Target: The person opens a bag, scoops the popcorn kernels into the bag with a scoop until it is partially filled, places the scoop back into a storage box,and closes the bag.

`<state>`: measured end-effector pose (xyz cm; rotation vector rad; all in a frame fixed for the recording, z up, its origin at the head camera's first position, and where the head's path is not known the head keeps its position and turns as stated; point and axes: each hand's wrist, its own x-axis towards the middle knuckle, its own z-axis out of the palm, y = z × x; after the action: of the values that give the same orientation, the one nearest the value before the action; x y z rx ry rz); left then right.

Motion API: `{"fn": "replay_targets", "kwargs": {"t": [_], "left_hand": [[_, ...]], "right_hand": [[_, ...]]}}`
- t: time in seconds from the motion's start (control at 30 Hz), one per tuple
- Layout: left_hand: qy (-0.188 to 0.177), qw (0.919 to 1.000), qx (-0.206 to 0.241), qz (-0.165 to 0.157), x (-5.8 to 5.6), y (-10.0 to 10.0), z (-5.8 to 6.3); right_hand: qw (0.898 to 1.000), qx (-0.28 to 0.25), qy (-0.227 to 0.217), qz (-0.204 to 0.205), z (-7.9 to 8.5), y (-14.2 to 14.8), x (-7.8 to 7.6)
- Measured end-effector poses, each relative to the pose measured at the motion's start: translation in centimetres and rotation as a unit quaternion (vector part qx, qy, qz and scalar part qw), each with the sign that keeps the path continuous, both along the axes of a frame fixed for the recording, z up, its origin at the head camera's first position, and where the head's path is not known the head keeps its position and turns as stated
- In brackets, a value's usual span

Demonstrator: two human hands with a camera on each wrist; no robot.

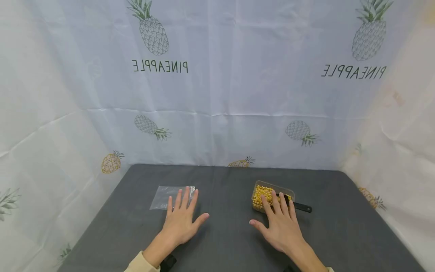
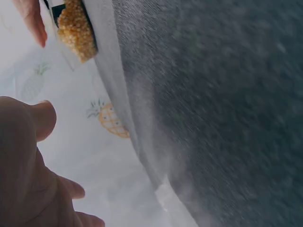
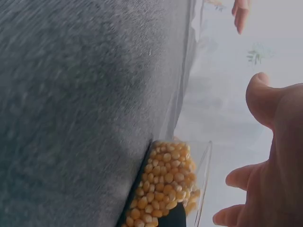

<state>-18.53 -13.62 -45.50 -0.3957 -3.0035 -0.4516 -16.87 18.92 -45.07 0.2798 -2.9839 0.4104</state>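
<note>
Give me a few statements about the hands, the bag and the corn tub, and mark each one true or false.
1. The left hand lies open, fingertips at the clear plastic bag. True.
2. The right hand grips the black handle. False: its fingers are straight, reaching over the tub, and the handle lies free.
3. The tub holds yellow corn kernels. True.
4. The bag is full of corn. False: it lies flat and looks empty.
5. The table is white. False: it is dark grey.
</note>
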Motion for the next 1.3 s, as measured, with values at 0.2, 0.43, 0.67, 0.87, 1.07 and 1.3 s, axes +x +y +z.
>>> {"fn": "replay_targets", "kwargs": {"t": [0.2, 0.43, 0.67, 0.87, 1.07, 1.3], "left_hand": [[0.013, 0.9999, 0.003, 0.005, -0.1, -0.9, -0.3], [0.022, 0.9995, -0.006, 0.024, -0.4, -2.3, -0.5], [0.022, 0.9989, 0.008, 0.04, -0.7, -3.4, -0.5], [0.027, 0.9983, 0.019, 0.048, -1.1, -4.2, -0.6], [0.033, 0.9981, 0.018, 0.048, -1.8, -5.2, -0.8], [0.067, 0.9967, 0.033, 0.03, -2.3, -5.8, -0.6]], "right_hand": [[1.0, -0.003, 0.009, 0.014, 0.2, -0.8, -0.2], [0.999, -0.007, 0.018, 0.036, 0.2, -2.4, -0.8], [0.998, -0.027, 0.014, 0.055, 0.8, -4.1, -1.4], [0.997, -0.032, 0.016, 0.066, 1.1, -5.4, -2.2], [0.995, -0.055, 0.011, 0.082, 1.2, -6.9, -3.2], [0.991, -0.089, 0.027, 0.101, 1.4, -8.4, -4.2]]}}
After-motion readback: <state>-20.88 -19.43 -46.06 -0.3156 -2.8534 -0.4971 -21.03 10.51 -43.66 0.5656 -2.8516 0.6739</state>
